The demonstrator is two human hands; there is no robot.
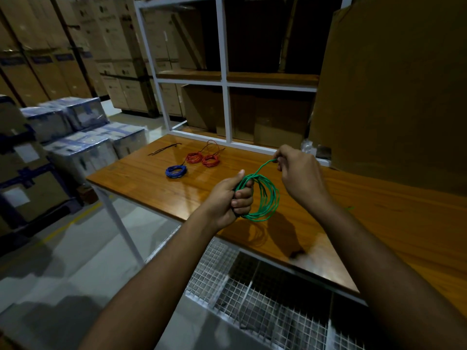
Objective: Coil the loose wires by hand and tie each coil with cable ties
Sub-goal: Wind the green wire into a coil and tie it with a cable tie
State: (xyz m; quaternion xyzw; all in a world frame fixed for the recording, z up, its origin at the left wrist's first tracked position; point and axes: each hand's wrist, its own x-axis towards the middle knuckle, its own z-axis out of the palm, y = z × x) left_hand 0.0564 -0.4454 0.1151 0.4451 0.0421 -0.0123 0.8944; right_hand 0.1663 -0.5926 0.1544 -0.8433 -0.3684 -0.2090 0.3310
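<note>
My left hand [233, 197] grips a coil of green wire [267, 200] by its left side, held above the wooden table [151, 183]. My right hand [297, 170] pinches the wire's free end, which runs up from the coil to my fingers. Farther back on the table lie a blue coil [176, 171] and two red coils [194, 157] [211, 160], with a loose red strand looping behind them. A few black cable ties [164, 149] lie at the table's far left.
A white metal shelf frame [225, 79] with wooden shelves rises behind the table. A big cardboard box [394, 92] stands on the table at the right. A wire-mesh rack [265, 299] sits below the front edge. Stacked cartons fill the left side.
</note>
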